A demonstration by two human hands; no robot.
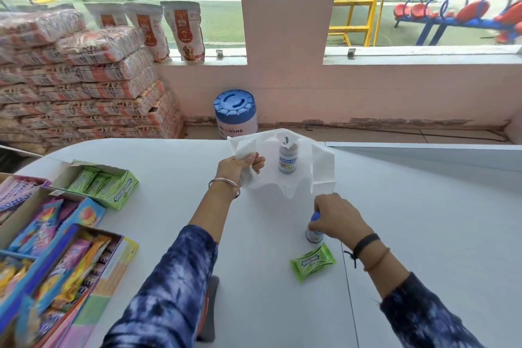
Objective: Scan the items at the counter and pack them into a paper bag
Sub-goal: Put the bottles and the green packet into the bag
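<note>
A white paper bag (319,167) lies open on the pale counter, its mouth facing me. My left hand (240,168) pinches the bag's left edge and holds it open. Inside the bag stands a small DOMS bottle (287,160), upright. My right hand (336,219) is closed over the blue cap of a second small bottle (314,234), which stands on the counter just in front of the bag. A green Doublemint gum packet (313,261) lies flat on the counter below that bottle.
Open display boxes of gum (107,181) and colourful candy (56,251) crowd the counter's left side. A dark scanner-like object (210,311) shows under my left forearm. Beyond the counter stand a blue-lidded tub (235,113) and stacked sacks (84,87).
</note>
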